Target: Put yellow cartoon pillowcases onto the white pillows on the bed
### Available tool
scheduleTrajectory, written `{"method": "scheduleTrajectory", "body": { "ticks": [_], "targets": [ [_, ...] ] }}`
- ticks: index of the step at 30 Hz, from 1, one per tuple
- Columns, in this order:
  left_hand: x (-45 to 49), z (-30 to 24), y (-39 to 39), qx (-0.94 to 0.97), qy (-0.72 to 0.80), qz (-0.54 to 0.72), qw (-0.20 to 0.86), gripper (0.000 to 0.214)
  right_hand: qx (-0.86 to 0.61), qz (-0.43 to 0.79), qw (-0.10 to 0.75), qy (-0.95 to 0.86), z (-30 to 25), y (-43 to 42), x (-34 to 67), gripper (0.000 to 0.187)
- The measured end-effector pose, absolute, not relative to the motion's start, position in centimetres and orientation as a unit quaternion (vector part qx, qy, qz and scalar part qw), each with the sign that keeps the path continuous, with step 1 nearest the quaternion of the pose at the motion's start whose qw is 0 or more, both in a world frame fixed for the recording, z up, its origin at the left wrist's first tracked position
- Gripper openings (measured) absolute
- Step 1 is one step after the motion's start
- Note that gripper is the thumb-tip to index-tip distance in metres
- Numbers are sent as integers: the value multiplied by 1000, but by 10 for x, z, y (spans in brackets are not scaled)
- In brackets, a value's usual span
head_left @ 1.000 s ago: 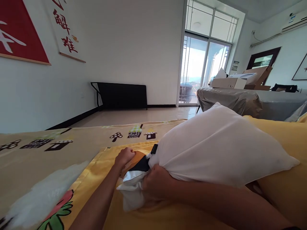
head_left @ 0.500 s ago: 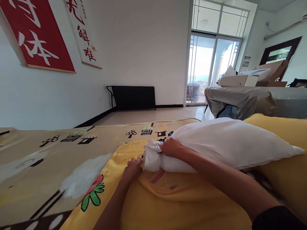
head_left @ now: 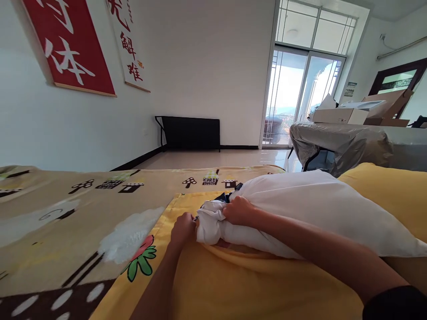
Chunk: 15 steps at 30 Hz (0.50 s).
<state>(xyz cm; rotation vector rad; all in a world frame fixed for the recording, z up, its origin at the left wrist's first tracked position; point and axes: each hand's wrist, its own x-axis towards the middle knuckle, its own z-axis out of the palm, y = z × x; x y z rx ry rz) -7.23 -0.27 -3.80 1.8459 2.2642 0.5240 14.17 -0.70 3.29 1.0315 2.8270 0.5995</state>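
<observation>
A plump white pillow (head_left: 300,195) lies across yellow cloth (head_left: 253,284), its left end bunched and folded (head_left: 209,222). My right hand (head_left: 240,211) is closed around the gathered white fabric at that end. Just left of the bunch, my left hand (head_left: 183,227) is closed, its fingertips against the pillow's end; what they pinch is hidden. Dark patterned fabric (head_left: 223,197) shows behind the bunched end. A printed strawberry (head_left: 143,260) marks the yellow cloth's left part.
Beneath spreads a beige printed bed cover (head_left: 110,200). A yellow pillow (head_left: 393,182) lies behind the white one at right. Farther back stand a plastic-covered table (head_left: 347,142) with boxes (head_left: 340,115) on it, and a black folded panel (head_left: 191,133) against the wall.
My left hand's fingers, more spread before, have curled into a closed grip. My right hand keeps its hold on the white fabric. The view has shifted slightly.
</observation>
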Motion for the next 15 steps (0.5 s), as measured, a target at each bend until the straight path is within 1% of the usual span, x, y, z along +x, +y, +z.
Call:
{"method": "scheduleTrajectory", "body": {
  "ticks": [5,9,12,15],
  "targets": [
    [-70,-11,-2,627,735,243,83,20,324,200,35,924,33,-12,140,22],
    [-59,11,1,622,727,285,57,21,308,196,31,930,32,-18,142,22],
    [-50,20,0,608,730,309,37,22,283,198,24,938,32,-24,146,23],
    [-43,26,-6,602,727,327,44,21,292,205,21,934,33,-24,148,22]
  ]
}}
